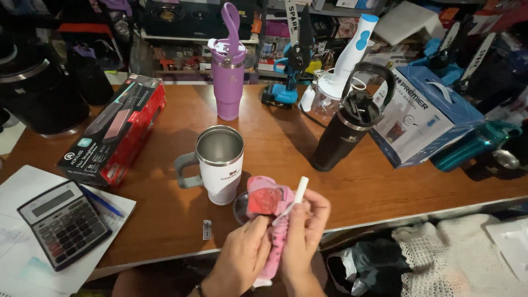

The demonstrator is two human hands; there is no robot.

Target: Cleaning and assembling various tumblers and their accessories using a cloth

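Seen from above, over a wooden table (pixel 308 165) crowded with goods. Low in the middle, the left hand (pixel 242 258) and right hand (pixel 305 231), close together and both wrapped round a pink cloth (pixel 272 220) bunched at the table's near edge. Left fingers curled shut against the lower part of the cloth, which hangs down between the two hands. Right fingers (pixel 316 206) pressed together around the cloth and pinching a white straw (pixel 297 195) that slants up and to the right. Tucked under the cloth's top, a clear round lid (pixel 241 208), only partly visible.

Just beside the hands, to the left, an open white mug (pixel 219 165) with a grey handle and steel inside, upright. Further back, a tall purple tumbler (pixel 227 66) with lid and loop. To the right, a black tumbler (pixel 344 129), leaning in view, handle arched over its top. Behind it, a white and blue hand blender (pixel 346 58) and a blue and white carton (pixel 421 113). On the left, a red and black box (pixel 118 129), a calculator (pixel 65 223) on paper sheets (pixel 22 258), and a blue pen (pixel 102 202). Near the left hand, a small flat tag (pixel 207 229) lying on the wood.
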